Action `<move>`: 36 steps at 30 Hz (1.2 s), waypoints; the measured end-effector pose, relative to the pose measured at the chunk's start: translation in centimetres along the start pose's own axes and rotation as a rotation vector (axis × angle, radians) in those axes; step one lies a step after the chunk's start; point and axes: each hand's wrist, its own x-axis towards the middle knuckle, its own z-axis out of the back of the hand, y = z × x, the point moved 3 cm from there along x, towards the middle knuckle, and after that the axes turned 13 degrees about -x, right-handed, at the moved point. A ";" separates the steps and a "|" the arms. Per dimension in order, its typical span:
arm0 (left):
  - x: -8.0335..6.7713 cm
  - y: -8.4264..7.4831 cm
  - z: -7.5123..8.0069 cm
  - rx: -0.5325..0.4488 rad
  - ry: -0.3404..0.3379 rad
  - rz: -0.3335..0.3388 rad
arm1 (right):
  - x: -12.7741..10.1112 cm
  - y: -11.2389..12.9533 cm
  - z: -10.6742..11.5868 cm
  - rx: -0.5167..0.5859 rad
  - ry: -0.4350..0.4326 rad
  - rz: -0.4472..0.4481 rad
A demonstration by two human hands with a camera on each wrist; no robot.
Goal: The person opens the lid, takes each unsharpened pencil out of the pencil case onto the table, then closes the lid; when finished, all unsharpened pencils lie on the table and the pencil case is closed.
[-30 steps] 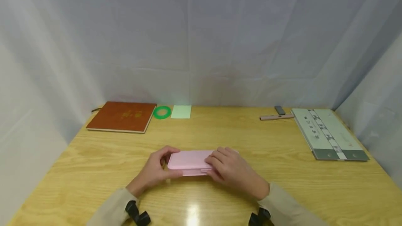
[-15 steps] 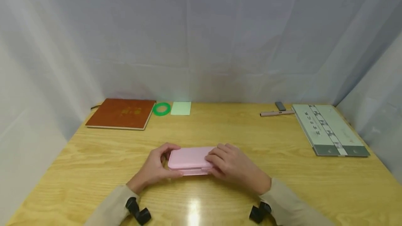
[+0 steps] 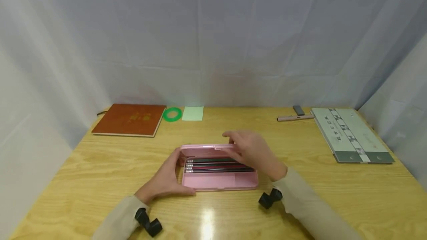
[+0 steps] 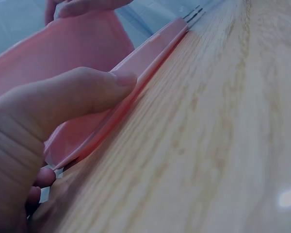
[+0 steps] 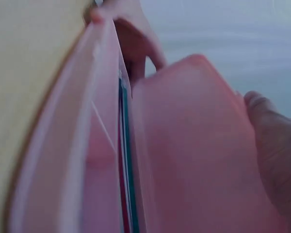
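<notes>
- The table (image 3: pixel 100 166) is pale yellow wood with a visible grain, and white cloth hangs behind it and at both sides.
- A long grey-green box (image 3: pixel 351 134) with a patterned stripe lies flat at the far right of the table.
- A brown notebook (image 3: pixel 129 119) lies closed at the far left.
- A pink pencil case (image 3: pixel 217 181) sits near the middle of the table, close to the person, with its lid (image 3: pixel 203 150) raised and tilted back.
- The left hand (image 3: pixel 166 180) grips the left end of the pencil case, thumb along its front edge.
- The right hand (image 3: pixel 251 151) holds the front edge of the raised lid, fingers curled over it.
- Several pencils (image 3: pixel 213 165) lie side by side lengthwise in the back part of the pencil case.
- A pale green card (image 3: pixel 192 113) lies at the far edge, just right of a green tape ring (image 3: pixel 172 114).
- A pinkish pen (image 3: pixel 293 118) lies just left of the box, with a small dark grey block (image 3: pixel 298 110) just behind it.
</notes>
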 end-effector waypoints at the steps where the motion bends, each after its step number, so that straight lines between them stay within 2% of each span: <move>1: 0.1 0.0 0.0 0.017 -0.010 0.005 | 0.2 -0.6 -0.3 0.007 0.024 -0.035; 7: 0.2 0.1 0.1 0.067 -0.031 0.077 | 1.4 -3.9 -3.0 0.156 0.171 -0.215; 11: 0.2 0.2 0.0 0.079 -0.028 0.083 | 1.6 -4.9 -4.4 0.195 0.220 -0.239; 14: 0.3 0.0 -0.2 0.082 -0.030 0.079 | 1.4 -5.1 -4.3 0.155 0.168 -0.229; 18: 0.3 -0.2 -0.1 0.093 -0.032 0.087 | 0.8 -4.4 -3.1 0.094 -0.024 -0.202; 20: 0.3 -0.3 0.0 0.097 -0.028 0.094 | 0.1 -3.7 -2.3 0.115 -0.100 -0.159; 22: 0.3 -0.4 0.1 0.096 -0.021 0.103 | -0.6 -2.8 -1.7 0.181 -0.116 -0.107; 25: 0.5 -0.5 0.4 0.103 -0.018 0.112 | -1.7 -1.9 -1.5 0.269 -0.021 -0.062; 30: 0.4 -0.4 0.7 0.092 -0.031 0.129 | -3.4 -1.4 -2.2 0.299 0.230 -0.113; 36: 0.2 -0.1 0.2 0.081 -0.020 0.117 | -4.5 -1.3 -2.8 0.309 0.384 -0.133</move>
